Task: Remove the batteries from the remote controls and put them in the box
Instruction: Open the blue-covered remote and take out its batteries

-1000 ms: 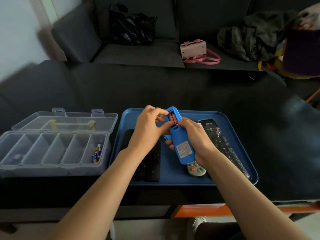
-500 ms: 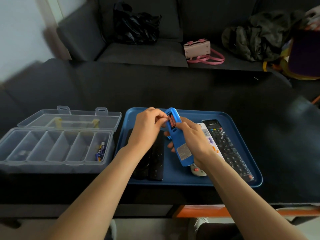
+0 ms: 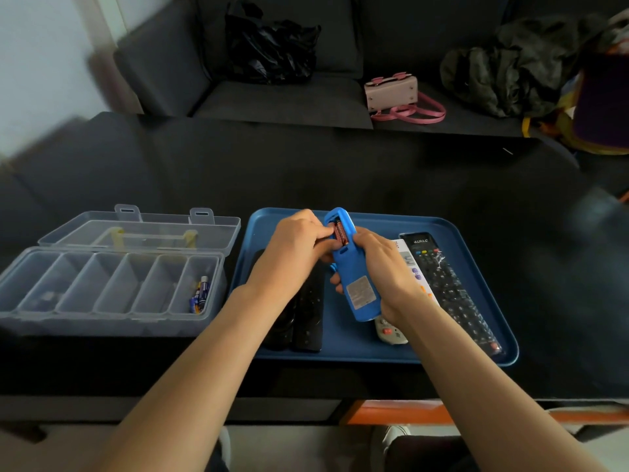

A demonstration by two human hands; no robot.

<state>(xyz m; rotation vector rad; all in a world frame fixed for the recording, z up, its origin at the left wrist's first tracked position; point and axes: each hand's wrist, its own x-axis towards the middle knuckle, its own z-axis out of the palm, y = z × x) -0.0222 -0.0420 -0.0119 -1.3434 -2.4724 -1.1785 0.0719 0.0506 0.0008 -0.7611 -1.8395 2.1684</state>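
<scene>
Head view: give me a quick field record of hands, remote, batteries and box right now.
left hand: fingertips at the battery in the open bay
right hand: grips the blue remote, back side up
battery: red, in the bay
box: lid open, batteries in the rightmost compartment
tray: holds other remotes

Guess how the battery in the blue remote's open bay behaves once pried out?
The battery is a small smooth cylinder, so it will likely roll if set flat. It looks rigid and probably slippery to pinch. The left hand works at it while the right hand holds the blue remote.
</scene>
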